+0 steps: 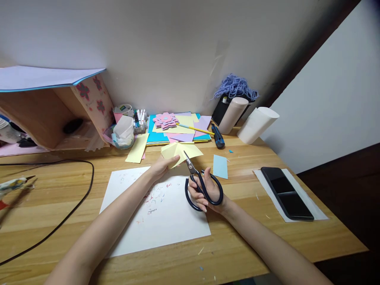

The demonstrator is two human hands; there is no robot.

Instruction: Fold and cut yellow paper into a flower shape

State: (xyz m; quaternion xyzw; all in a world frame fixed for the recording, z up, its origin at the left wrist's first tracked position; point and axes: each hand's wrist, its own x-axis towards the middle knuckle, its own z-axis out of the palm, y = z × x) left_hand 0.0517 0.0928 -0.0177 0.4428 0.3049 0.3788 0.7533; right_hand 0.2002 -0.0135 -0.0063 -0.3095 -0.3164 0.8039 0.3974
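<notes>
My left hand (162,166) pinches a folded piece of pale yellow paper (179,150) between thumb and fingers, with creases fanning out across it. A pair of scissors (191,168) with large black loop handles sits in my right hand (208,188), fingers through the loops. The blade tips point up and away, right at the yellow paper; whether they are cutting into it I cannot tell. Beneath both hands lies a white sheet (175,221) marked with small coloured strokes. A small light blue paper rectangle (220,166) rests just right of the scissors.
Behind are stacked coloured papers (154,136), a pink layered paper flower (165,120), a pencil (196,128) and a blue cutter (218,136). A phone (286,194) lies right. At left are an open box (89,103), a glue gun (13,186) and its black cord (86,194).
</notes>
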